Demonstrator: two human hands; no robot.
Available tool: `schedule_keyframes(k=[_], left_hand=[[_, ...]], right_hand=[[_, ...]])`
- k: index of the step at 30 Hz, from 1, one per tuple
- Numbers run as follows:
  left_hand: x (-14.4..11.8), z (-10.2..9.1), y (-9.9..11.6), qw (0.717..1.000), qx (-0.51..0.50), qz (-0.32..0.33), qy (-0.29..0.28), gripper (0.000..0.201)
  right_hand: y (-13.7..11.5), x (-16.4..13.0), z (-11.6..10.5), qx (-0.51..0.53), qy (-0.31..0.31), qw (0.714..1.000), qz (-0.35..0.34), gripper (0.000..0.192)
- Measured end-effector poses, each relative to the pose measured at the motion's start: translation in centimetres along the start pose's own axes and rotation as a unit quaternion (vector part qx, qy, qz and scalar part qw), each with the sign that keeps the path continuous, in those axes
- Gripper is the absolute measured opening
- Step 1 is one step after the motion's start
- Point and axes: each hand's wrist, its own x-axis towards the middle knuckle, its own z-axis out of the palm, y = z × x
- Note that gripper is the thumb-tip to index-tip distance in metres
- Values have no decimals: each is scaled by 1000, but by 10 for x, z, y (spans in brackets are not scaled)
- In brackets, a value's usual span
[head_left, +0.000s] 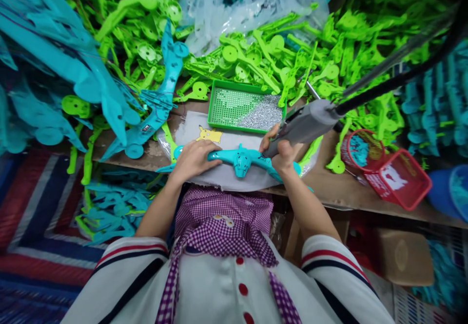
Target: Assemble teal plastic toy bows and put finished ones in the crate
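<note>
A turquoise winged plastic part [241, 160], with a raised piece at its middle, lies across a grey cloth [234, 180] in front of me. My left hand [197, 158] grips its left wing, fingers over the top. In my right hand [280, 153] is a grey corded power screwdriver [303, 126], its front end pointing down at the part's right wing. Whether the tip touches a screw is too small to tell. Just beyond the part sits a green tray [228, 107] with a perforated floor and many small silvery screws [265, 111] heaped at its right side.
Lime-green plastic pieces [252, 55] are piled behind the tray. Stacked turquoise parts [73, 65] with thin wires rise at the left. At the right stand red baskets [404, 180] and a blue tub [451, 192]. The screwdriver's black cord [395, 87] runs to the upper right.
</note>
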Motion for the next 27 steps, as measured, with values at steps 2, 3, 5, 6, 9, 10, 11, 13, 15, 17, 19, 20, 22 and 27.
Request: schedule_keyframes(k=[2,3,5,6,9,10,11,13,15,17,19,20,22,27], left_hand=[[0,0,1,1000,2,-3,-4,31],[0,0,1,1000,2,-6,-7,31],[0,0,2,1000,-1,-11,-10,31],[-1,-1,3,1000,-3,-14,-10,31],[-1,-1,2,1000,-15,-17,-4,30],[-2,0,2,1000,-19,-17,-3,30],[-2,0,1,1000,-23,-16,-2,30],[-2,1,-1,1000,-26,-12,-2,32],[-1,2,-2,1000,-24,-5,-5,34],[-1,2,-2,1000,-18,-2,-7,33],[0,1,-2,1000,-14,1,-11,31],[0,0,-2,1000,-12,2,-12,30],[0,-1,-1,1000,-12,5,-14,29],[-1,-3,1,1000,-20,2,-21,28]], right_hand=[[5,-4,-3,-4,-6,1000,2,48],[8,-6,-4,-7,-8,1000,0,48],[11,-11,-8,-10,-14,1000,-13,48],[11,-12,-9,-11,-20,1000,-20,47],[1,-5,-6,-6,-32,999,-39,41],[-5,3,-2,2,-19,999,-51,41],[-11,14,3,11,0,998,-67,44],[-18,42,16,25,49,993,-109,52],[-15,74,30,-2,70,988,-137,54],[-1,102,40,-59,60,988,-129,49],[18,123,46,-87,65,987,-117,50],[27,131,48,-93,67,987,-114,52],[44,142,50,-96,68,987,-113,56],[68,158,53,-76,46,993,-82,65]])
